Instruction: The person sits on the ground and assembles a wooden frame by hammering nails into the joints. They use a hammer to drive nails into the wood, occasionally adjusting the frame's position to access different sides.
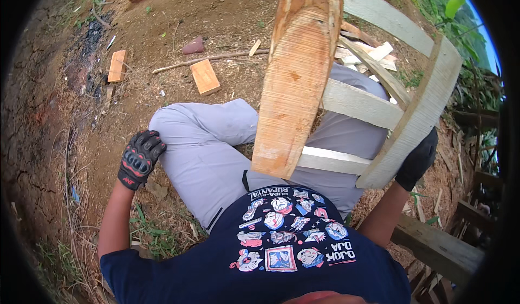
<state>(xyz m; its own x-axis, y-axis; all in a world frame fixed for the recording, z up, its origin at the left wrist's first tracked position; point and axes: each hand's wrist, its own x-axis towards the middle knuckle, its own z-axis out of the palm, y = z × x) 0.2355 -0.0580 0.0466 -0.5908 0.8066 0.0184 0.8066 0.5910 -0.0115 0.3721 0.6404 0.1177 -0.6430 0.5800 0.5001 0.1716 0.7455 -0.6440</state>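
A wooden frame lies over my lap, made of a broad rough-sawn board [292,92], a narrower side board [417,114] and several pale slats [360,104] between them. My left hand [142,159], in a black glove with red trim, rests against the outside of my bent left knee. Its fingers are loosely bent, and nothing shows in them. At the outer edge of the side board is my right hand [418,162], in a dark glove. The board and the hand's angle hide its fingers, so I cannot make out whether they grip the wood.
Short orange-brown wood blocks [206,77] lie on the bare soil ahead and to the left. A thin stick [211,60] and a reddish stone [193,45] are near them. Offcuts [379,55] are piled beyond the frame. Heavier timber [439,247] stands at the lower right.
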